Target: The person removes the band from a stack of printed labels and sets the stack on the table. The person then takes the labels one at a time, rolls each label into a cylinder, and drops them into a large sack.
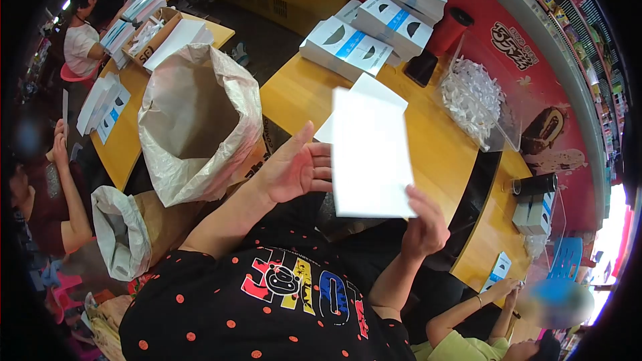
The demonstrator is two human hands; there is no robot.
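A blank white sheet or flat box [370, 154] is held up in front of my body. My right hand [426, 222] grips its lower right corner. My left hand [294, 167] is at its left edge, thumb raised and fingers apart, with the fingertips partly behind the white piece, so contact is unclear. Behind it, another white piece [380, 90] lies on the wooden table [435, 160]. Stacks of white printed boxes with blue bands [348, 47] stand at the table's far side.
A clear bin of white paper strips [471, 97], a black phone [421, 68] and a red cylinder [449, 30] are at the right. An open woven sack [200, 127] stands left. Co-workers sit at both sides.
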